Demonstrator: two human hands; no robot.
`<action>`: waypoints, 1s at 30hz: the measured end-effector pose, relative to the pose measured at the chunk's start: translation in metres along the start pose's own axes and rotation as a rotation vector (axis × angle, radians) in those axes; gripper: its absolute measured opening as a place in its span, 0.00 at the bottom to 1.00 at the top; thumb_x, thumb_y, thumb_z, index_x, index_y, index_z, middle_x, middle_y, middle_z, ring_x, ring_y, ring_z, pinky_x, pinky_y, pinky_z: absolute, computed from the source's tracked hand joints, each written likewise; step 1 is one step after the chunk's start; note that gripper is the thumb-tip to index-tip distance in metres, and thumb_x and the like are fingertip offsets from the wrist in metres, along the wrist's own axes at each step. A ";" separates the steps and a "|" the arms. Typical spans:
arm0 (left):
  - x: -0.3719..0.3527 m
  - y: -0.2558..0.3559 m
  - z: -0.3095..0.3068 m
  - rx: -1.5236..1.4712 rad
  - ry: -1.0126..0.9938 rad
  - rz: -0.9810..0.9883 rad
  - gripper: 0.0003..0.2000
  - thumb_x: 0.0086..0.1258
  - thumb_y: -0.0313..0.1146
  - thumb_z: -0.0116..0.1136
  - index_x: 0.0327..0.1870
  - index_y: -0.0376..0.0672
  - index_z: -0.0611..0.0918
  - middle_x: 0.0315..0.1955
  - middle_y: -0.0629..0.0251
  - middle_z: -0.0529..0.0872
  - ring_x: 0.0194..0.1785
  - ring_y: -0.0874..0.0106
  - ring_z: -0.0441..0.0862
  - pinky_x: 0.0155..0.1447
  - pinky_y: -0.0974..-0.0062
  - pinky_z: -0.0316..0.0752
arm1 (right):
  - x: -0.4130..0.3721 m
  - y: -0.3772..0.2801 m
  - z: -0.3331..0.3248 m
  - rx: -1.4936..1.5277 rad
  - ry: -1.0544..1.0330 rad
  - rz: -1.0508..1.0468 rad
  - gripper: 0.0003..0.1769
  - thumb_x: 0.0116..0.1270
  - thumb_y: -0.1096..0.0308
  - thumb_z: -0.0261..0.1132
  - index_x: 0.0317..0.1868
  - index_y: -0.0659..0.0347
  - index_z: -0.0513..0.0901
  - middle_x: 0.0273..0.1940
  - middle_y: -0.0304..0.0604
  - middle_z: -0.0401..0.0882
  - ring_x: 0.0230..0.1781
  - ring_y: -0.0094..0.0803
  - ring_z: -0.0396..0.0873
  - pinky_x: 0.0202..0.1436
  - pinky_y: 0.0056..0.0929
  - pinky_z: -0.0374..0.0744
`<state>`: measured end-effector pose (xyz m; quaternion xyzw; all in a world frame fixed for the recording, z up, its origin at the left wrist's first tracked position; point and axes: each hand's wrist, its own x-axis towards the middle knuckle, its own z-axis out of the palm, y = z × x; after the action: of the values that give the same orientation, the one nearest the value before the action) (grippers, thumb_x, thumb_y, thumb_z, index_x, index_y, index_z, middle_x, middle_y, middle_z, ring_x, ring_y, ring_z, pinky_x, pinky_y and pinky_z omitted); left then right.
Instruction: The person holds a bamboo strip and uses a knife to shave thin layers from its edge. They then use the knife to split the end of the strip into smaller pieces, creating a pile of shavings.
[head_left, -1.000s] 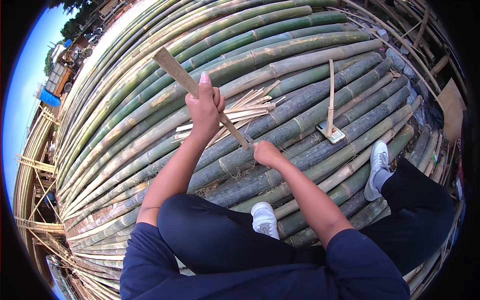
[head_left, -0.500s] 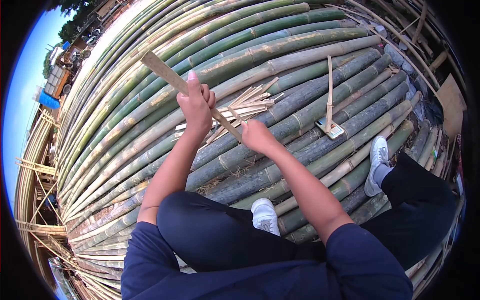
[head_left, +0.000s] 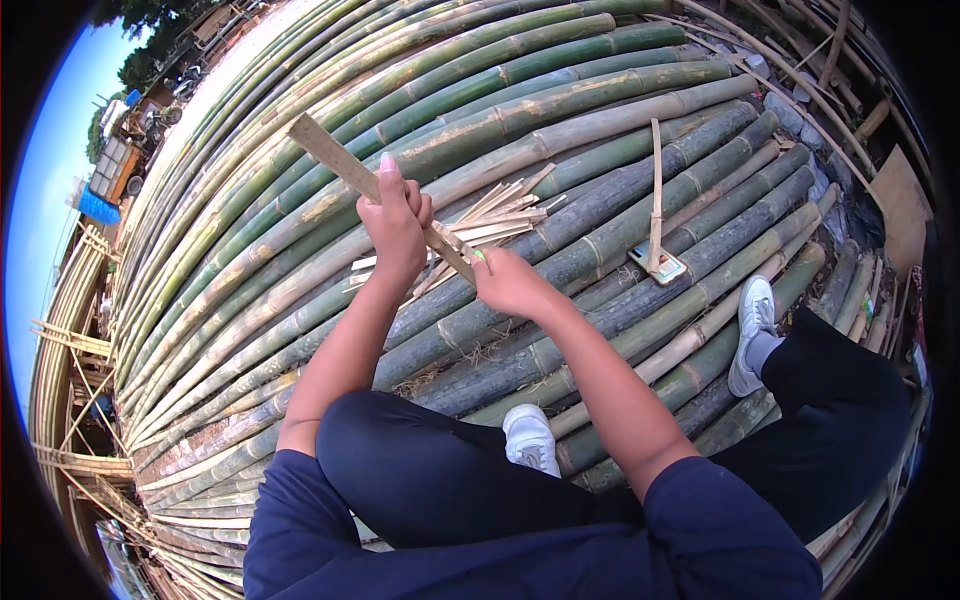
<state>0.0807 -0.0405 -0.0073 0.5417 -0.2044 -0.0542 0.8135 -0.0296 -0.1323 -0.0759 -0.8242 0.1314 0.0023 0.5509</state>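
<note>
My left hand (head_left: pixel 398 222), thumb up, is closed around the middle of a flat bamboo slat (head_left: pixel 335 155). The slat slants from upper left down to my right hand (head_left: pixel 508 282). My right hand is closed at the slat's lower end, with a short, narrow tan piece (head_left: pixel 452 238) jutting from its fist alongside the slat. A green spot shows by the right thumb; I cannot tell what kind of thing the short piece is. Just beyond both hands, a loose heap of split bamboo strips (head_left: pixel 500 217) lies on the bamboo poles (head_left: pixel 560 208).
Long green and grey poles spread under and around me. To the right, a phone (head_left: pixel 657 264) rests on them with a thin bamboo strip (head_left: pixel 656 190) across it. My white shoes (head_left: pixel 531 440) stand on the poles. A cart (head_left: pixel 112 172) is at far left.
My right hand has shifted slightly up and left, toward my left hand. The narrow piece in it now lies closer along the slat. My left hand has dropped slightly.
</note>
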 end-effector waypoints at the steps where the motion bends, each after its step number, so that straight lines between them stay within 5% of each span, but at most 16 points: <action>1: 0.000 0.001 0.000 0.002 0.004 0.003 0.23 0.76 0.47 0.52 0.21 0.50 0.59 0.10 0.77 0.54 0.12 0.83 0.49 0.17 0.79 0.46 | 0.000 0.011 0.014 -0.001 -0.004 -0.003 0.19 0.72 0.63 0.51 0.37 0.76 0.78 0.37 0.67 0.81 0.41 0.61 0.80 0.49 0.50 0.78; 6: -0.001 0.003 0.004 0.018 0.063 0.023 0.23 0.76 0.46 0.51 0.21 0.50 0.59 0.10 0.77 0.54 0.12 0.83 0.48 0.17 0.79 0.46 | 0.016 0.117 0.077 -0.228 0.040 0.087 0.14 0.71 0.67 0.51 0.43 0.72 0.77 0.39 0.65 0.81 0.42 0.62 0.80 0.50 0.51 0.77; 9: -0.005 0.005 0.006 0.036 0.055 0.032 0.22 0.76 0.46 0.51 0.21 0.50 0.59 0.10 0.77 0.54 0.12 0.83 0.48 0.17 0.79 0.46 | 0.017 0.089 0.043 -0.266 -0.070 0.094 0.16 0.72 0.65 0.51 0.39 0.71 0.78 0.38 0.65 0.81 0.42 0.60 0.80 0.49 0.51 0.77; 12: -0.003 0.002 0.003 0.034 0.069 0.026 0.23 0.76 0.46 0.52 0.21 0.50 0.58 0.10 0.78 0.54 0.12 0.83 0.49 0.17 0.79 0.46 | 0.003 0.027 0.020 -0.123 0.075 -0.029 0.15 0.72 0.67 0.50 0.39 0.71 0.78 0.38 0.65 0.81 0.42 0.61 0.80 0.48 0.51 0.77; 17: -0.001 0.002 0.007 0.037 0.093 0.020 0.23 0.76 0.47 0.52 0.21 0.50 0.59 0.10 0.78 0.54 0.12 0.83 0.49 0.17 0.79 0.46 | 0.013 0.112 0.081 -0.204 0.057 0.092 0.15 0.72 0.66 0.51 0.41 0.71 0.78 0.39 0.67 0.81 0.41 0.61 0.80 0.48 0.51 0.77; 23: -0.004 0.001 0.009 0.033 -0.009 0.021 0.22 0.75 0.47 0.52 0.21 0.51 0.60 0.10 0.77 0.54 0.12 0.83 0.49 0.18 0.79 0.47 | 0.012 0.051 0.021 -0.083 -0.036 0.141 0.17 0.72 0.64 0.52 0.40 0.73 0.78 0.38 0.68 0.80 0.43 0.61 0.79 0.49 0.51 0.77; 26: -0.003 0.001 0.003 0.016 -0.038 -0.006 0.22 0.75 0.47 0.52 0.21 0.50 0.60 0.10 0.77 0.54 0.12 0.83 0.48 0.18 0.79 0.47 | 0.010 0.040 0.030 -0.077 0.053 -0.080 0.17 0.74 0.64 0.49 0.37 0.72 0.76 0.36 0.67 0.79 0.41 0.61 0.79 0.46 0.52 0.75; 30: -0.003 0.002 0.004 -0.018 -0.090 -0.032 0.22 0.76 0.45 0.51 0.21 0.49 0.60 0.11 0.76 0.56 0.13 0.83 0.50 0.18 0.79 0.47 | 0.010 0.126 0.078 -0.140 0.087 0.100 0.16 0.71 0.66 0.51 0.38 0.72 0.79 0.40 0.67 0.81 0.44 0.59 0.80 0.50 0.53 0.76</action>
<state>0.0759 -0.0419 -0.0052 0.5347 -0.2317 -0.0934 0.8072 -0.0365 -0.1082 -0.2222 -0.8525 0.1959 0.0033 0.4847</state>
